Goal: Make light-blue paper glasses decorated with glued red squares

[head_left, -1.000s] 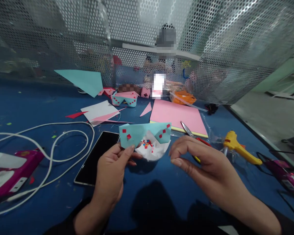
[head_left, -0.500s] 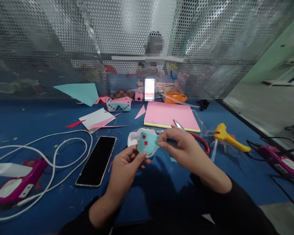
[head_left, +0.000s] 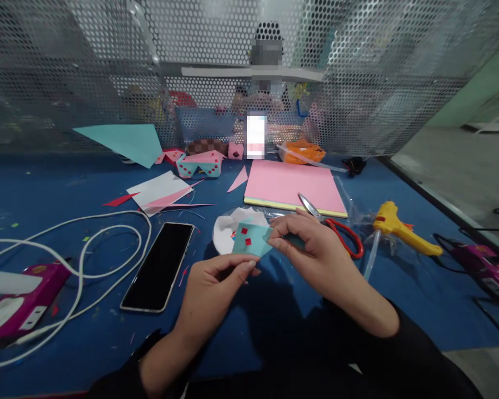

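Note:
Between my hands is a small light-blue paper piece (head_left: 255, 235) with two red squares stuck on it. My left hand (head_left: 218, 288) pinches its lower edge between thumb and fingers. At its right edge, the fingertips of my right hand (head_left: 307, 244) are pressed together on the paper. Just behind the piece lies a round white paper-lined dish (head_left: 223, 230) with small coloured bits in it. Red-handled scissors (head_left: 349, 238) lie beyond my right hand, partly hidden by it, their blades over the pink paper stack (head_left: 293, 183).
A black phone (head_left: 158, 269), a white cable (head_left: 83, 277) and a magenta power strip (head_left: 29, 293) lie left. To the right are a yellow glue gun (head_left: 405, 230) and another magenta strip (head_left: 484, 263). Paper glasses (head_left: 199, 165), scraps and a perforated metal screen (head_left: 216, 44) stand behind.
My left hand has shifted its grip to the paper's lower edge, its fingers now straighter. The paper is turned slightly and the right hand keeps its pinch. The view has tilted down a little.

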Demonstrator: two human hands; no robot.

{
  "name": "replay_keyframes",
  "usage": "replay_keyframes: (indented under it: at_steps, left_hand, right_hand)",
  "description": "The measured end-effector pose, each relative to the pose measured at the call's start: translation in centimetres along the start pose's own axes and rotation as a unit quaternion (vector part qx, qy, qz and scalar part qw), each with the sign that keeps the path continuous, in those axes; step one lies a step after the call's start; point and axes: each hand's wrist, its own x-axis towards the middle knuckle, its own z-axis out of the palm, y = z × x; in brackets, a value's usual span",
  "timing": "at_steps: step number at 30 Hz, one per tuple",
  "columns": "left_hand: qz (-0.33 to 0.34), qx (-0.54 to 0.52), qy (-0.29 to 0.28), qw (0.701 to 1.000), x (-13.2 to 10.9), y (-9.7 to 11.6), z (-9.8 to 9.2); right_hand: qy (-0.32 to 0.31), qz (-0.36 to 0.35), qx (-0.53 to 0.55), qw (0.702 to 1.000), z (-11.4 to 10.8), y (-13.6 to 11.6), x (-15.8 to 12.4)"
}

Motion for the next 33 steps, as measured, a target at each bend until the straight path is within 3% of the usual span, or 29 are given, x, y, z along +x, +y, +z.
replay_keyframes:
  at_steps: [4,14,25,33]
  left_hand:
    - [-0.011,-0.028,0.020,0.999,0.0,0.0,-0.1]
    - [0.016,-0.087,0.022,0.996,0.0,-0.3,-0.4]
    - [0.039,-0.092,0.017,0.995,0.0,-0.1,-0.5]
    - [0.043,-0.101,0.015,0.994,-0.1,-0.2,-0.5]
  right_hand:
    - [0.023,-0.050,-0.020,0.998,0.6,-0.3,-0.4]
    - [0.054,-0.071,-0.014,0.996,2.9,-0.9,-1.1]
    - [0.115,-0.151,-0.105,0.976,4.3,-1.1,-1.6]
    - [0.140,-0.152,-0.114,0.972,4.7,-1.3,-1.8]
